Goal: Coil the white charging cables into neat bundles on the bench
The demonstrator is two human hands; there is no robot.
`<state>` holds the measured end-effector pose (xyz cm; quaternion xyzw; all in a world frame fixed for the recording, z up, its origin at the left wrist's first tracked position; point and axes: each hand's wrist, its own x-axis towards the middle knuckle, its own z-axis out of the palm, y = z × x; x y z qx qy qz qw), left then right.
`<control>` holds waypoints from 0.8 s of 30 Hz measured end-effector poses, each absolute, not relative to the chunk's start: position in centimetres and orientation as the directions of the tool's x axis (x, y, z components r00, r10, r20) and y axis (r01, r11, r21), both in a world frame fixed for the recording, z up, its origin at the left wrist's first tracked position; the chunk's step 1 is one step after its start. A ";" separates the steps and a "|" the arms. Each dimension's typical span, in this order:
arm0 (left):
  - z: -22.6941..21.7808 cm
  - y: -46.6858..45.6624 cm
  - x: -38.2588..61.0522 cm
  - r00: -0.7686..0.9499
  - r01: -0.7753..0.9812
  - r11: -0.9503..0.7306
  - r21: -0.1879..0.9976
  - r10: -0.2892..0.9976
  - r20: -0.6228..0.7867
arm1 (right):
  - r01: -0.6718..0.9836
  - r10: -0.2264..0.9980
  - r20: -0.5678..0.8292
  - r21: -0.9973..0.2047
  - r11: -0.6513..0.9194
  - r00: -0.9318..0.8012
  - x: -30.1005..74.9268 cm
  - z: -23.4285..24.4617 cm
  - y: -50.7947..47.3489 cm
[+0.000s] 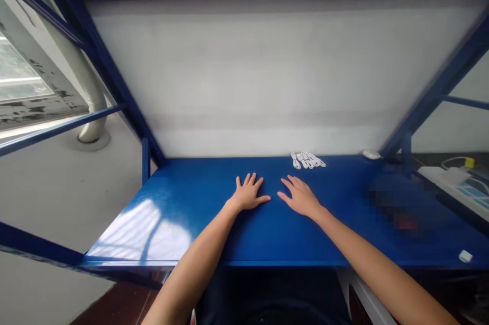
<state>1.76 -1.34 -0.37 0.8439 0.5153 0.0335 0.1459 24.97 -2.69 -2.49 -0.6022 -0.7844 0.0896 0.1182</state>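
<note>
My left hand (249, 193) lies flat on the blue tabletop (183, 208), fingers spread, holding nothing. My right hand (300, 196) rests flat beside it, a little to the right, fingers also stretched out and empty. The two hands are apart, thumbs pointing toward each other. A small bundle of white cables (307, 160) lies on the table behind my right hand, near the back wall, untouched.
A small white oval object (371, 154) sits at the table's back right corner. A little white piece (465, 256) lies near the front right edge. Blue frame posts (428, 106) flank the white back panel. A white power strip (454, 182) lies on the neighbouring surface at right.
</note>
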 end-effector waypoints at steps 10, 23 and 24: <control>-0.3 -1.3 1.8 0.488 0.849 -0.448 0.280 0.868 -0.091 | 0.947 0.960 0.225 -0.233 0.221 -0.169 24.8 -2.3 -1.3; -0.1 -1.2 1.5 0.485 0.845 -0.440 0.302 0.870 -0.089 | 0.970 0.947 0.285 -0.229 -0.085 0.150 25.7 -1.7 4.8; -0.1 -1.2 1.5 0.486 0.841 -0.446 0.307 0.871 -0.066 | 0.970 0.945 0.298 -0.234 -0.068 0.138 25.7 -1.8 4.5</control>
